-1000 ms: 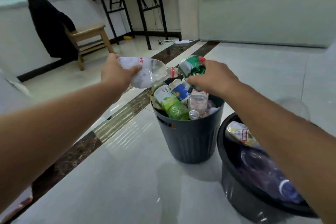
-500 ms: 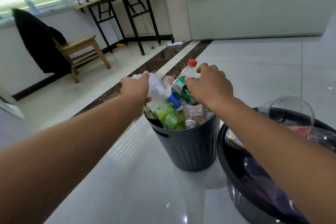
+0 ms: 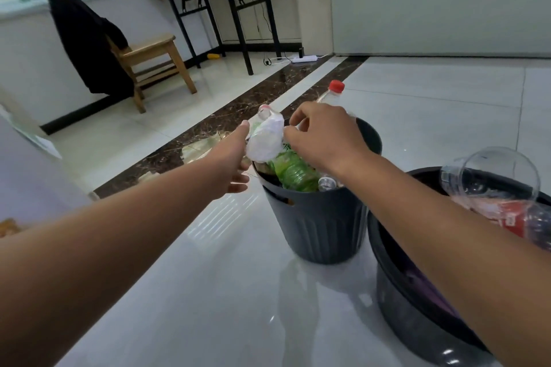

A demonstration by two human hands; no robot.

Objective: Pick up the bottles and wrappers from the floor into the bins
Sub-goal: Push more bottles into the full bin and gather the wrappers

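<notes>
A small dark grey bin (image 3: 322, 223) stands on the tiled floor, heaped with bottles. A crumpled clear bottle with a white label (image 3: 265, 140) lies on top at the bin's left rim, beside a green bottle (image 3: 293, 171). My left hand (image 3: 234, 161) is just left of it, fingers relaxed, thumb by the bottle. My right hand (image 3: 325, 135) hovers over the heap with loosely curled fingers, its thumb near the white label. A red-capped bottle (image 3: 335, 89) sticks up behind that hand. At the right, a large black bin (image 3: 396, 292) holds a big clear bottle (image 3: 492, 179).
A clear wrapper (image 3: 202, 146) lies on the dark marble strip left of the small bin. A wooden chair (image 3: 152, 65) with a black jacket (image 3: 86, 45) stands at the back left, a black-legged table (image 3: 220, 9) and a white power strip (image 3: 304, 59) behind.
Both hands came down to the small bin. The clear bottle and the red-capped bottle now rest on the heap, and both hands have loosened off them.
</notes>
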